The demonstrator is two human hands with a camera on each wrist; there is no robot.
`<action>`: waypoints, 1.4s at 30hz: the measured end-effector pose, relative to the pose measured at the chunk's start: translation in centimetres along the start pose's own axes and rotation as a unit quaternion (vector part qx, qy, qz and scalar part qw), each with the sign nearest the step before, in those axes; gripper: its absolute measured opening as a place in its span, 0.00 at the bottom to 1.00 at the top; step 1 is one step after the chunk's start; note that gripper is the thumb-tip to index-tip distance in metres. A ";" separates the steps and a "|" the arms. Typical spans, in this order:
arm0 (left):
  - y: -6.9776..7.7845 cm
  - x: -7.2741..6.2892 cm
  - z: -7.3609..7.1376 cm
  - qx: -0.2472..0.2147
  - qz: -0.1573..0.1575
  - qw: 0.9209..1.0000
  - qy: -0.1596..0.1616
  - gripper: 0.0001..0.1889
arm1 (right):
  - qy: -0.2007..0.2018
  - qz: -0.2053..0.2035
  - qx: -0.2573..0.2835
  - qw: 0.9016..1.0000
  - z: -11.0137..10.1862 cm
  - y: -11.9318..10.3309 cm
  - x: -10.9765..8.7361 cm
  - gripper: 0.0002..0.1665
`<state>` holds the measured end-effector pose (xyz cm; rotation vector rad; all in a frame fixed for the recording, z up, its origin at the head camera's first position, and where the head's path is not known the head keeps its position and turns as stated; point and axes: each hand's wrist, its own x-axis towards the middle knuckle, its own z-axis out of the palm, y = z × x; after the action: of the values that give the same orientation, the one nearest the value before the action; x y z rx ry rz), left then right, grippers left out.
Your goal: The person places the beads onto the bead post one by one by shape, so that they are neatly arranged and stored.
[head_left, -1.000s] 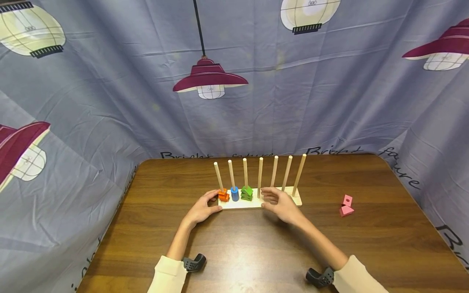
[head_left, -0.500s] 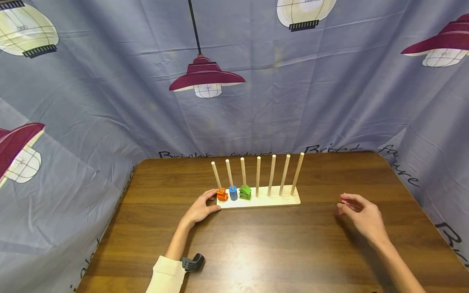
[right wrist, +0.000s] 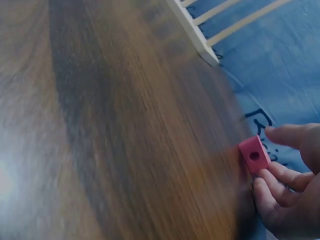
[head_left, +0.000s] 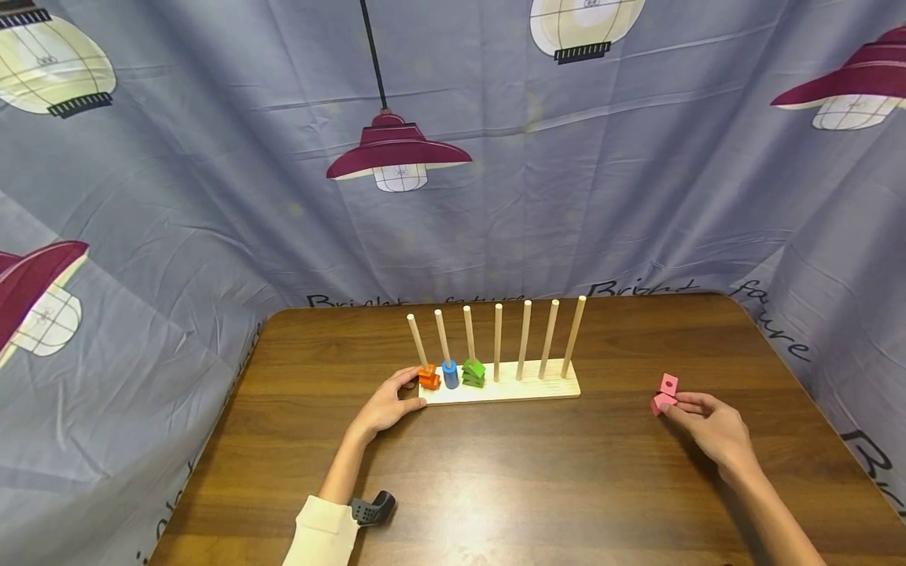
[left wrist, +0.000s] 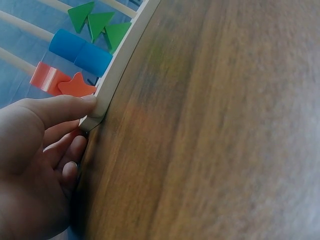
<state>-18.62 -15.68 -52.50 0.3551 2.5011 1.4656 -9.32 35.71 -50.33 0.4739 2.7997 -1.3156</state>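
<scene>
My left hand (head_left: 382, 409) grips the left end of a pale wooden peg board (head_left: 527, 388), its thumb along the front edge in the left wrist view. Upright pegs rise from the board. Orange star-shaped pieces (left wrist: 76, 85) sit on the first peg, blue cylinders (left wrist: 80, 51) on the second and green triangular pieces (left wrist: 100, 24) on the third. Far to the right, my right hand (head_left: 715, 430) pinches a pink block (right wrist: 256, 155) between thumb and fingers, low at the table. A second pink block (head_left: 668, 384) with a hole lies just beyond it.
The brown wooden table (head_left: 488, 472) extends around the board and blocks. Behind it hangs a grey-blue curtain (head_left: 602, 220) printed with lamps. A black wrist strap (head_left: 373, 509) is on the left forearm.
My right hand has left the board's right part and moved right to the pink blocks, now with its fingers around the nearer one. The left hand stays at the board's left end.
</scene>
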 end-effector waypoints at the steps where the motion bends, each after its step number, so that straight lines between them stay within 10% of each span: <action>1: 0.0 0.0 0.0 -0.001 0.000 1.000 0.000 0.33 | 0.005 0.001 -0.009 1.000 0.1 -0.1 0.1 0.38; 16: 0.0 0.0 0.0 -0.002 0.000 1.000 0.001 0.33 | 0.005 -0.003 -0.029 1.000 0.3 -0.8 -0.4 0.33; 27: 0.3 -0.2 0.0 -0.003 -0.002 1.000 -0.004 0.34 | -0.017 -0.132 0.029 0.991 0.9 -4.5 -1.3 0.28; 42: 0.3 -0.2 0.0 -0.005 0.002 1.000 -0.001 0.33 | -0.055 -0.287 0.252 0.922 2.7 -18.2 -2.1 0.19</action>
<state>-18.45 -15.60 -52.20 0.3600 2.4913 1.4785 -12.70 22.16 -38.13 -0.4667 2.5684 -2.1010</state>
